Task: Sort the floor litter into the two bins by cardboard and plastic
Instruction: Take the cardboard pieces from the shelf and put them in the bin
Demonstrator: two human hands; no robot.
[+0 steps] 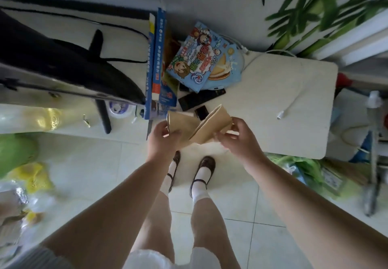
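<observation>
Above the tiled floor [237, 226], near the white table [283, 100], my left grip [162, 136] and right grip [235, 135] both hold the folded brown cardboard [201, 125] by its ends.

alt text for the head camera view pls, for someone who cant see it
Seen from above, a person's left hand and right hand hold a folded brown cardboard piece over a white table. A blue snack bag and upright blue books sit on it; blurred litter lies on the tiled floor.
</observation>
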